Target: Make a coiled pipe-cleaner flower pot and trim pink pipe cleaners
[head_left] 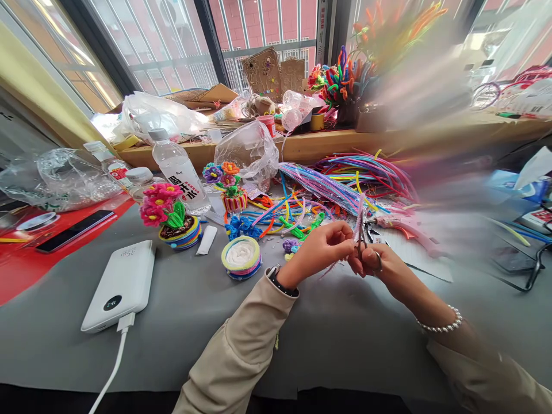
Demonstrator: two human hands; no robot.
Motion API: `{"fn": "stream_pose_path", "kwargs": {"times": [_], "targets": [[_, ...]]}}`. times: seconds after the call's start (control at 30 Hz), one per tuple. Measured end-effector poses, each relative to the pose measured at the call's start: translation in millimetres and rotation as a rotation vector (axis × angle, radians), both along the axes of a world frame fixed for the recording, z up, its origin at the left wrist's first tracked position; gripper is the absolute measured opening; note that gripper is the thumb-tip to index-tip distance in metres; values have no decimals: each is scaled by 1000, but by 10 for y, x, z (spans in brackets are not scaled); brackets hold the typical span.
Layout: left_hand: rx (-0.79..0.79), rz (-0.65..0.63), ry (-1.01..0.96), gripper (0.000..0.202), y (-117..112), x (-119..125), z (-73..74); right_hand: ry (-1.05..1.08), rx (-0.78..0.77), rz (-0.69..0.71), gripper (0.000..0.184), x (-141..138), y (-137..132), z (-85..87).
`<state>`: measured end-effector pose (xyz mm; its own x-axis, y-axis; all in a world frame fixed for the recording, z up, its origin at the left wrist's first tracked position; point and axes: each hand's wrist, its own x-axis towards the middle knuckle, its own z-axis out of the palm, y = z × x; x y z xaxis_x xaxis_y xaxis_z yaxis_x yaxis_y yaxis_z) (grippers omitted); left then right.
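My right hand [382, 265] is closed around small scissors [364, 231], a finger through one handle loop, with the blades pointing up and away. Just left of it, my left hand [322, 248] pinches a pale pink pipe cleaner [359, 214] that rises alongside the blades. The fingertips of both hands nearly meet, so the exact cutting point is hidden. Left of my left wrist sits a small round pot [241, 257] wrapped in yellow, pink and blue, with white filling. Blue pipe-cleaner flowers [244, 226] lie behind it.
Loose pipe cleaners [284, 210] and a bagged bundle [323, 183] spread behind my hands. A pink glue gun [416, 227] lies to the right. At left are a finished flower pot [179, 233], a white power bank [123, 284] with cable, a water bottle [179, 172] and a phone [75, 230].
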<state>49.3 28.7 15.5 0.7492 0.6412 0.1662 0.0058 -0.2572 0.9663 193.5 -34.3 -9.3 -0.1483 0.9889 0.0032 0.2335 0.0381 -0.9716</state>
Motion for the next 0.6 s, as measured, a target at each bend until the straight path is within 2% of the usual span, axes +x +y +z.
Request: {"fn": "stream_pose_path", "kwargs": {"times": [0.2,0.37,0.47,0.6], "targets": [[-56,32,-41,19,13,20,-1,-28,27,-138,59,21,3,-22],[-143,42,-82,28,8,6,48,91,80,-297,47,53,14,-40],[-220,-50,-57,26,-6,-11,73,242,81,-377,37,85,32,-27],[-271,-187,13,25,-19,-23,74,379,46,-359,30,94,31,36]]}}
